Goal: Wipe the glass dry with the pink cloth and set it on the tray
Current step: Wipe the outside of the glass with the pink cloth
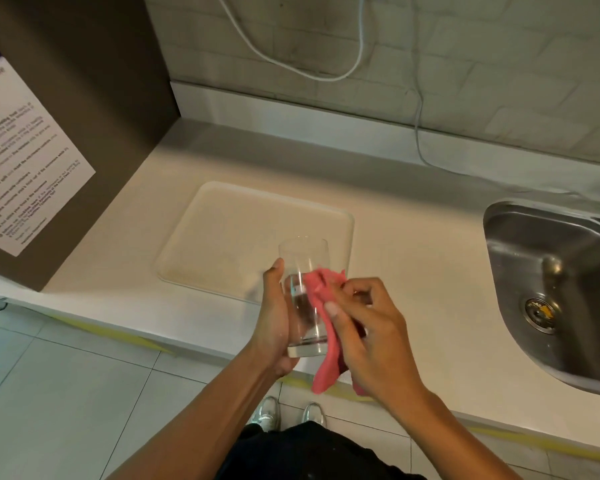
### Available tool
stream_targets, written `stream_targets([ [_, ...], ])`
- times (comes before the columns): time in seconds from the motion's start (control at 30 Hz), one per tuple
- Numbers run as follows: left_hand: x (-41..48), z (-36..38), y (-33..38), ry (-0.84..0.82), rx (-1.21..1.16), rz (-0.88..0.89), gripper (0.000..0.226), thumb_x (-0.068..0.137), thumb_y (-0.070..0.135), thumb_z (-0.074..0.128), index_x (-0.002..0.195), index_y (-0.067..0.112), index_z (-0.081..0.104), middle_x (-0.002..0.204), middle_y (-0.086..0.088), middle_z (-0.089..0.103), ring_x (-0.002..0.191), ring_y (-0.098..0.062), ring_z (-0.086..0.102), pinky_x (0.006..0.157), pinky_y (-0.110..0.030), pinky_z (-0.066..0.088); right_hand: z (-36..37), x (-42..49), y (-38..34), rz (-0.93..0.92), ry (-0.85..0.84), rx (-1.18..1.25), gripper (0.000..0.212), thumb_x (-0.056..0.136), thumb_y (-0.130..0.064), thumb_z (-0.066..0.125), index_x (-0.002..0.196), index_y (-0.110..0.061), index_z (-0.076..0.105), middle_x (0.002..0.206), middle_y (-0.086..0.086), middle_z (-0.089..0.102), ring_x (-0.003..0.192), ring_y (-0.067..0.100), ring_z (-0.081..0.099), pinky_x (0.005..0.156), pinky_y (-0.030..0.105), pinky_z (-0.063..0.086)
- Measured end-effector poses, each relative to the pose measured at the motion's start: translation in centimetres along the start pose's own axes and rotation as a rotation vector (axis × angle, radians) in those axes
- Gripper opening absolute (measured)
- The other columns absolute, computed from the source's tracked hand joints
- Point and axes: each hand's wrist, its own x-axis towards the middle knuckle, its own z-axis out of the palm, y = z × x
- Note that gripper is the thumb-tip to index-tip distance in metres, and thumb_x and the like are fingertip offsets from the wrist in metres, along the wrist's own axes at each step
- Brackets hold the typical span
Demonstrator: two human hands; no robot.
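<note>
Above the worktop's [413,271] near edge, the left hand [274,320] gripped the upright glass [303,271]; the right hand [368,327] pinched the pink cloth [326,341] against it. The tray [222,237] lay just beyond, maybe empty.

A white counter [413,271] with a steel sink [551,278] meets a tiled wall [465,64] above a pale tiled floor [66,393].
</note>
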Motion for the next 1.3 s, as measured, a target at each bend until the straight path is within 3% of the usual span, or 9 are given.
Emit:
stream_targets([
  [0.1, -0.2, 1.1, -0.5, 0.010, 0.029, -0.019, 0.072, 0.101, 0.070, 0.039, 0.112, 0.014, 0.084, 0.095, -0.015, 0.083, 0.084, -0.026, 0.082, 0.068, -0.036, 0.065, 0.1, 2.6, -0.5, 0.141, 0.078, 0.047, 0.033, 0.101, -0.029, 0.057, 0.134, -0.027, 0.063, 0.108, -0.009, 0.051, 0.102, -0.004, 0.055, 0.080, 0.002, 0.043],
  [0.17, 0.0, 1.0, -0.2, 0.002, 0.011, 0.005, 0.076, 0.102, 0.069, 0.037, 0.125, 0.010, 0.079, 0.107, -0.019, 0.082, 0.098, -0.031, 0.080, 0.078, -0.039, 0.064, 0.4, 2.4, -1.1, 0.069, 0.055, -0.016, 0.036, 0.101, -0.032, 0.057, 0.135, -0.027, 0.063, 0.112, -0.009, 0.049, 0.107, 0.004, 0.053, 0.088, 0.006, 0.042],
  [0.27, 0.5, 0.1, 0.9, 0.031, 0.021, 0.056, 0.078, 0.096, 0.078, 0.039, 0.105, 0.010, 0.078, 0.093, -0.016, 0.082, 0.089, -0.032, 0.081, 0.080, -0.041, 0.062, 0.5, -0.7, -0.7, -0.080, -0.036, -0.068, 0.038, 0.100, -0.030, 0.058, 0.137, -0.025, 0.063, 0.114, -0.008, 0.048, 0.107, 0.013, 0.052, 0.089, 0.019, 0.046],
  [0.37, 0.8, -0.2, 0.9, 0.058, 0.061, 0.053, 0.078, 0.094, 0.080, 0.039, 0.094, 0.015, 0.081, 0.087, -0.015, 0.083, 0.084, -0.032, 0.081, 0.081, -0.043, 0.061, -0.1, -1.4, 0.2, -0.055, -0.035, -0.031, 0.034, 0.101, -0.031, 0.059, 0.134, -0.026, 0.064, 0.110, -0.011, 0.049, 0.106, 0.004, 0.052, 0.088, 0.011, 0.042],
  [0.57, 0.9, 1.3, 0.0, -0.004, 0.021, -0.021, 0.082, 0.098, 0.075, 0.037, 0.127, 0.011, 0.080, 0.115, -0.019, 0.082, 0.110, -0.033, 0.079, 0.084, -0.039, 0.065, 0.0, 2.4, -0.5, 0.054, 0.054, -0.023, 0.033, 0.100, -0.026, 0.061, 0.133, -0.026, 0.066, 0.111, -0.007, 0.051, 0.105, 0.011, 0.055, 0.089, 0.015, 0.046],
  [0.73, 1.7, 0.3, 1.1, 0.064, 0.017, 0.021, 0.076, 0.091, 0.083, 0.044, 0.087, 0.020, 0.085, 0.090, -0.016, 0.082, 0.087, -0.034, 0.081, 0.079, -0.042, 0.064, -0.2, -1.3, 0.4, -0.120, -0.050, -0.058, 0.038, 0.101, -0.034, 0.056, 0.137, -0.025, 0.062, 0.113, -0.007, 0.049, 0.105, 0.013, 0.053, 0.087, 0.018, 0.046],
  [0.9, 1.5, 1.4, 0.2, 0.046, 0.059, -0.058, 0.086, 0.097, 0.078, 0.038, 0.127, 0.008, 0.078, 0.112, -0.019, 0.083, 0.100, -0.032, 0.081, 0.079, -0.042, 0.066, -0.5, 1.7, 0.6, 0.127, 0.053, 0.042, 0.034, 0.099, -0.032, 0.056, 0.133, -0.030, 0.063, 0.108, -0.011, 0.051, 0.103, -0.002, 0.054, 0.084, 0.007, 0.045],
  [1.1, 1.8, 0.9, 0.8, 0.016, 0.004, -0.024, 0.082, 0.093, 0.081, 0.045, 0.107, 0.007, 0.076, 0.093, -0.019, 0.083, 0.082, -0.032, 0.082, 0.070, -0.038, 0.065, -0.6, -0.1, 0.3, -0.145, -0.056, -0.086, 0.037, 0.101, -0.032, 0.057, 0.135, -0.020, 0.065, 0.112, -0.010, 0.046, 0.103, 0.015, 0.051, 0.086, 0.021, 0.045],
  [1.3, 1.7, 1.5, 0.0, 0.033, 0.059, -0.065, 0.086, 0.096, 0.079, 0.039, 0.119, 0.007, 0.081, 0.107, -0.019, 0.084, 0.096, -0.032, 0.082, 0.079, -0.041, 0.065, -1.3, 1.2, 1.6, 0.065, 0.031, 0.024, 0.029, 0.100, -0.024, 0.059, 0.127, -0.026, 0.069, 0.107, -0.007, 0.053, 0.103, 0.002, 0.055, 0.085, 0.011, 0.044],
])
